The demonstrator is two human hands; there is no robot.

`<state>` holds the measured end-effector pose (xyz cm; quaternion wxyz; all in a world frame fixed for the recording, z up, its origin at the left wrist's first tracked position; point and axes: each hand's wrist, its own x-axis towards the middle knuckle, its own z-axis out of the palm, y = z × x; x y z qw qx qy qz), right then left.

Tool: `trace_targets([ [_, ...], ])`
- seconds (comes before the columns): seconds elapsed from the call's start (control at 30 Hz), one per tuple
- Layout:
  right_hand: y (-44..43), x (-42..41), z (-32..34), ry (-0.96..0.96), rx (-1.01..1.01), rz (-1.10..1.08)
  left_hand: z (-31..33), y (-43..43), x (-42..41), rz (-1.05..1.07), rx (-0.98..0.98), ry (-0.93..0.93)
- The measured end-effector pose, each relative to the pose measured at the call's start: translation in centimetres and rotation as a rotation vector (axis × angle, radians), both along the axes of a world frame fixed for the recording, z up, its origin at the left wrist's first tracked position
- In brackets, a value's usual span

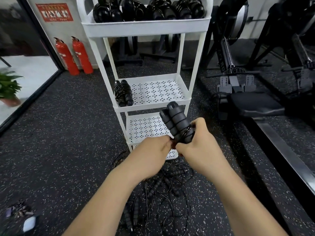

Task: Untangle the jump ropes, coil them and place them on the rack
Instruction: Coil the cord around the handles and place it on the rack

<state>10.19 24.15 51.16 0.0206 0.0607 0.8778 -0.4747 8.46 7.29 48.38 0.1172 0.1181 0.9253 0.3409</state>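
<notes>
A black jump rope [175, 121], its two ribbed handles side by side with cord wound round them, is held up in front of the white rack [184, 101]. My right hand [199, 143] grips the lower ends of the handles. My left hand [153, 150] pinches the cord right beside them. One coiled rope [123, 92] lies at the left of the middle shelf. Several coiled ropes [148, 10] fill the top shelf. A tangled heap of ropes [158, 189] lies on the floor under my arms.
Two red fire extinguishers [73, 55] stand by the wall at the left. A rowing machine [252, 92] sits to the right of the rack. A potted plant [8, 87] is at the far left, small items [22, 218] on the floor bottom left.
</notes>
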Motion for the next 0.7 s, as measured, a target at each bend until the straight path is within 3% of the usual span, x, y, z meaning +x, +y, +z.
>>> trace_targets([
  [0.13,-0.6,-0.2,-0.7,0.048,0.062,-0.025,0.4,0.3,0.5,-0.056,-0.102,0.03],
  [0.27,-0.6,-0.2,-1.3,0.059,0.166,0.112,1.3,-0.8,0.6,-0.066,-0.107,0.019],
  [0.5,-0.7,-0.3,-2.5,-0.127,0.39,0.38,2.4,-3.2,0.4,0.001,0.009,0.0],
  [0.7,0.2,-0.7,-1.5,-0.214,0.438,0.579,2.7,-3.9,0.9,0.051,0.162,-0.039],
])
